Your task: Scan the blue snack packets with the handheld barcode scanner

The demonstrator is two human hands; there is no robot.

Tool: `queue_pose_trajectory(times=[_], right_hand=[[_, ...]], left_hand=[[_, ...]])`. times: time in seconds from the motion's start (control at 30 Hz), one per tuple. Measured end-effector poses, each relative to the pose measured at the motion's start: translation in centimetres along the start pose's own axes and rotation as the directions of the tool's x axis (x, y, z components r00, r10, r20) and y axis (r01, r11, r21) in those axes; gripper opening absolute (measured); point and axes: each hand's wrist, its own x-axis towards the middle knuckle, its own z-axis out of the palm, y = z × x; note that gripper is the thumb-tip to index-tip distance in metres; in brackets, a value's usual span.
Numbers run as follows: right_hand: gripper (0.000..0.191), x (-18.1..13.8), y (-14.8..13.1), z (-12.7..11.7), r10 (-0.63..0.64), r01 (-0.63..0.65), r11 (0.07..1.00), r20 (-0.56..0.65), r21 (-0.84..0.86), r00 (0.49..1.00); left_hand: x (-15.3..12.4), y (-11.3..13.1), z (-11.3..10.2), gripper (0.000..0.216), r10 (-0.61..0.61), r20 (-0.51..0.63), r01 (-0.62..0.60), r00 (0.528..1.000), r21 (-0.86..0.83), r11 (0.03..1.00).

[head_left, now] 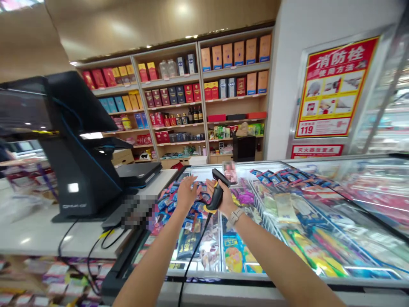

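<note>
My right hand (225, 199) is wrapped round a black and yellow barcode scanner (218, 190), whose cable (191, 260) trails down toward me. The scanner's head points at a small pinkish packet (230, 171) that lies just beyond it on the freezer's glass lid (287, 238). A watch sits on my right wrist. My left hand (187, 192) is stretched out over the glass with its fingers spread and flat, holding nothing, right beside the scanner. Both arms reach forward above the freezer.
A black checkout terminal (75, 145) stands on the white counter (35, 234) at left, with cables hanging off its edge. The chest freezer holds several packets of frozen goods. Shelves of boxed bottles (179, 94) line the back wall. A red fire-hydrant poster (335, 85) hangs at right.
</note>
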Motion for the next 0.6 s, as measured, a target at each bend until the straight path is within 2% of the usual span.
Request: queue_pose_trajectory(times=[0.13,0.27,0.33,0.4,0.47,0.53,0.6], right_hand=[[0.015,-1.2,-8.4,-6.3,-0.212,0.201,0.976,-0.15,-0.081,0.966],[0.017,-3.9,-16.5,-14.0,-0.413,0.365,0.907,-0.282,-0.21,0.866],[0.018,-5.2,-19.7,-17.2,-0.5,0.429,0.864,-0.353,-0.262,0.791],[0.016,-6.2,-22.0,-19.7,-0.551,0.478,0.834,-0.413,-0.275,0.725],[0.015,-6.5,-23.4,-21.3,-0.568,0.507,0.822,-0.443,-0.259,0.694],[0.017,-6.0,-23.9,-22.2,-0.559,0.511,0.827,-0.44,-0.235,0.703],[0.018,-4.8,-23.8,-22.5,-0.53,0.49,0.847,-0.421,-0.208,0.736]], left_hand=[[2.3,5.7,5.7,0.029,0.087,0.041,-0.076,0.995,-0.218,0.973],[3.5,12.2,12.5,0.027,0.147,0.159,-0.067,0.976,-0.424,0.903],[3.8,15.2,16.0,0.025,0.156,0.223,-0.026,0.962,-0.495,0.869],[4.0,17.9,19.5,0.024,0.159,0.276,0.015,0.948,-0.536,0.844],[4.4,20.0,22.9,0.023,0.155,0.329,0.057,0.932,-0.554,0.831],[5.0,21.3,26.0,0.024,0.149,0.374,0.091,0.915,-0.552,0.829],[5.9,22.0,28.5,0.026,0.155,0.405,0.097,0.901,-0.537,0.838]])
